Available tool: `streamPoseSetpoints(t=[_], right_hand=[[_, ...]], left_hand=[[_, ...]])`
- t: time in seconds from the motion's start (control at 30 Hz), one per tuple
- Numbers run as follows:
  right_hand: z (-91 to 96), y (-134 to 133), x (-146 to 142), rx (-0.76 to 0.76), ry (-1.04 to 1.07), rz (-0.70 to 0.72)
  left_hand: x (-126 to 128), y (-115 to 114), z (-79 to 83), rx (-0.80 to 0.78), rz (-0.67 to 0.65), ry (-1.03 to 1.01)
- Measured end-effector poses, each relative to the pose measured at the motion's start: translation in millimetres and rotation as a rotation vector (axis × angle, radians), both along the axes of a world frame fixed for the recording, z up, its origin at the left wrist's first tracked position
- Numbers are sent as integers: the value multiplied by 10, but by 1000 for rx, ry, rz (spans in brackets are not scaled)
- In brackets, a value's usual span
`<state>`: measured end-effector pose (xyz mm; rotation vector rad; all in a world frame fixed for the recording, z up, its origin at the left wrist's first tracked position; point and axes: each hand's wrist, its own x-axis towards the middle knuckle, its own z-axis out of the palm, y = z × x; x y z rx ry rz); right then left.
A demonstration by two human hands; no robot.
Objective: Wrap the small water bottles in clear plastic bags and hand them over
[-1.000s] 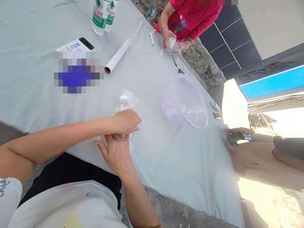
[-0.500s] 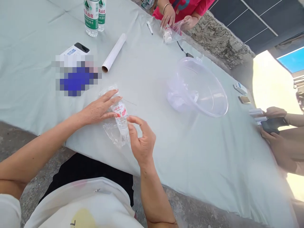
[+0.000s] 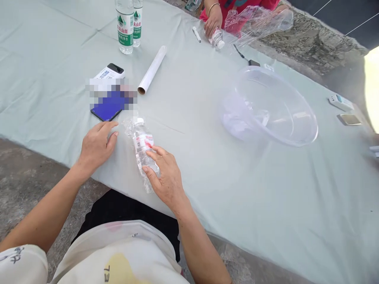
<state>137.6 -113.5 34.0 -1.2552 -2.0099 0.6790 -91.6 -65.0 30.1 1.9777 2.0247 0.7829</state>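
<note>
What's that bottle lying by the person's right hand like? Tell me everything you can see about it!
The bottle looks like clear plastic, with a white cap on and a white label with red marks round its middle. It lies slantwise on the pale tablecloth, cap end away from the person. Crinkly clear wrap shows about it. The right hand rests fingers and thumb on its lower part. How full it is, I can't tell.

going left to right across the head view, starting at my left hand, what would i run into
left hand → near bottle with the red-and-white label → right hand → white pen → clear plastic basin → small white device
</note>
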Motion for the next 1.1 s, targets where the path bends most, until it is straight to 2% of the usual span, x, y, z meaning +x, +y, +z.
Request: streamPoseSetpoints(t=[0.07,0.13,0.2,0.27,0.37,0.47,0.57,0.63,0.7,0.8,0.87,0.93,1.0,1.07,1.1], right_hand=[[48,41,-15,-23,127,130],[82,100,-23,-108,258,250],[89,172,-10,-252,397,300],[69,254,31,-390,527,301],[12,381,138,-492,609,305],[-63,513,292,-505,591,319],[-167,669,502,-340,562,151],[-243,770,662,-205,588,-11],[-297,843,815,-148,692,-130],[-300,876,980,-198,983,-229],[-261,867,1034,-264,1207,-265],[-225,860,1049,-309,1409,-294],[-220,873,1043,-316,1574,-342],[-248,909,1038,-317,1694,-428],[-270,933,1043,-326,1744,-491]], left_hand=[[82,-189,87,-109,131,-115],[222,-368,154,-229,144,-221],[406,-514,178,-300,122,-277],[606,-617,147,-312,116,-227],[853,-688,29,-267,99,-48],[941,-681,-51,-174,-1,-68],[896,-626,-2,-187,-128,-303],[856,-573,79,-322,-197,-525],[851,-504,161,-477,-300,-741],[964,-323,246,-608,-497,-1024],[1135,-118,278,-576,-518,-1189],[1373,153,298,-453,-381,-1308],[1638,446,297,-314,-146,-1368],[1878,694,252,-207,47,-1364],[1975,782,208,-149,79,-1329]])
